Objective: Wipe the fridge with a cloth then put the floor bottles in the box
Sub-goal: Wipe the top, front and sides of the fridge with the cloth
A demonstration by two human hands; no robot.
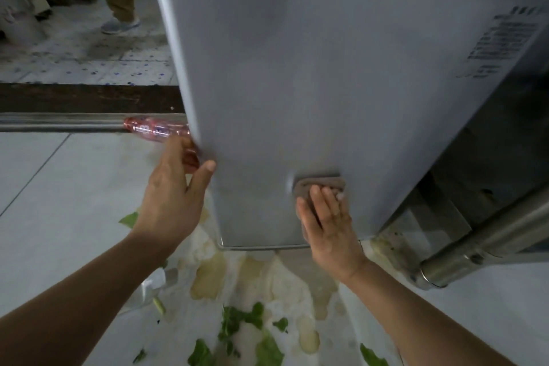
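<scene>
A tall silver fridge [312,74] fills the middle of the view, seen from above. My right hand [326,223] presses a grey-brown cloth [322,184] flat against the lower part of its side panel. My left hand [172,196] grips the fridge's left edge, thumb on the panel and fingers around the corner. A pink plastic bottle [154,129] lies on its side on the floor just behind that edge, partly hidden by the fridge and my left hand. No box is in view.
Green leaves [237,324] and yellowish spilled patches [208,276] litter the pale tiled floor below the fridge. A metal threshold rail [59,122] crosses at the left. A metal tube [475,246] slants at the right. A person's leg and shoe [120,24] stand at the upper left.
</scene>
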